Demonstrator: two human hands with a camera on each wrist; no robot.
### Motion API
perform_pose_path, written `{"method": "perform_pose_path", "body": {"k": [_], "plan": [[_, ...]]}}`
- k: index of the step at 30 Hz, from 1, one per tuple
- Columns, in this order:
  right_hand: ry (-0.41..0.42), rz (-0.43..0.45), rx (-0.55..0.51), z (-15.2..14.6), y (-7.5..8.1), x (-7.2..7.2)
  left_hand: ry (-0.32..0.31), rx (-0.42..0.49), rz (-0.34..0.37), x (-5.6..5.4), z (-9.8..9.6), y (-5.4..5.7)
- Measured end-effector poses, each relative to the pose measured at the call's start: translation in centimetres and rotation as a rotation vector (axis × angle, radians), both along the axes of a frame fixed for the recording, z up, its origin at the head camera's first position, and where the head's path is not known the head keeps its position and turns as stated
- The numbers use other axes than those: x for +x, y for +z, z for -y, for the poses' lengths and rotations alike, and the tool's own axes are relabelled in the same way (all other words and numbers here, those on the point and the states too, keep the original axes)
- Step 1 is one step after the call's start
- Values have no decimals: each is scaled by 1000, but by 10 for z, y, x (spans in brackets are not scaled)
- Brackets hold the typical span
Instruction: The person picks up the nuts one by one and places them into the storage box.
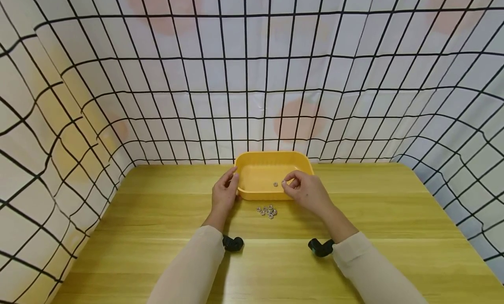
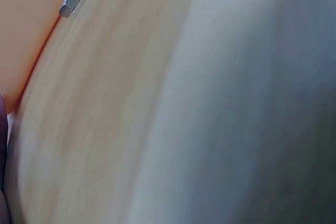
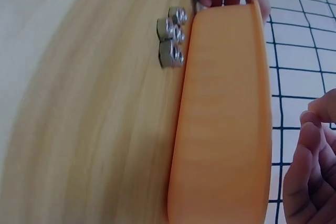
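A shallow yellow tray (image 1: 252,195) stands near the back of the table, looking orange in the right wrist view. My left hand (image 1: 224,193) holds its left end, fingers about the wall and rim. Above the tray's right part, my right hand (image 1: 307,191) pinches a small shiny nut (image 1: 283,182) between thumb and fingertips; in the right wrist view the fingers (image 3: 310,137) hide it. One metal nut (image 1: 275,184) lies inside the tray. In front of it several hex nuts (image 1: 268,211) sit in a loose cluster, also showing as nuts (image 3: 169,53) in the right wrist view.
A wooden table (image 1: 157,260) carries everything. Black grid netting (image 1: 256,92) over pale sheeting rises behind and at both sides, close behind the tray. Black wrist mounts (image 1: 234,244) sit at both cuffs.
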State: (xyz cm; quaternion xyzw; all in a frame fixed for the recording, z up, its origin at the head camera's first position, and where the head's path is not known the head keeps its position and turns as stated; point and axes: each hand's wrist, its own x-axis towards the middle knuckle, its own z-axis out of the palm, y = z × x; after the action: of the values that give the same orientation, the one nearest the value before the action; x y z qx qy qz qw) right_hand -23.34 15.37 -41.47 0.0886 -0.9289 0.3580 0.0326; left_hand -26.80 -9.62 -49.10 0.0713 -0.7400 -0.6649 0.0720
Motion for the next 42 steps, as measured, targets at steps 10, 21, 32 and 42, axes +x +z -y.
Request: {"method": "perform_pose_path", "body": {"k": [10, 21, 32, 42], "plan": [[6, -32, 37, -1, 2, -22, 2, 4, 4, 0, 0, 0], [3, -25, 30, -1, 0, -42, 6, 7, 5, 2, -1, 2], [-9, 0, 12, 0, -8, -60, 11, 11, -10, 0, -1, -1], [-15, 16, 7, 1, -11, -74, 12, 12, -21, -1, -1, -3]]}}
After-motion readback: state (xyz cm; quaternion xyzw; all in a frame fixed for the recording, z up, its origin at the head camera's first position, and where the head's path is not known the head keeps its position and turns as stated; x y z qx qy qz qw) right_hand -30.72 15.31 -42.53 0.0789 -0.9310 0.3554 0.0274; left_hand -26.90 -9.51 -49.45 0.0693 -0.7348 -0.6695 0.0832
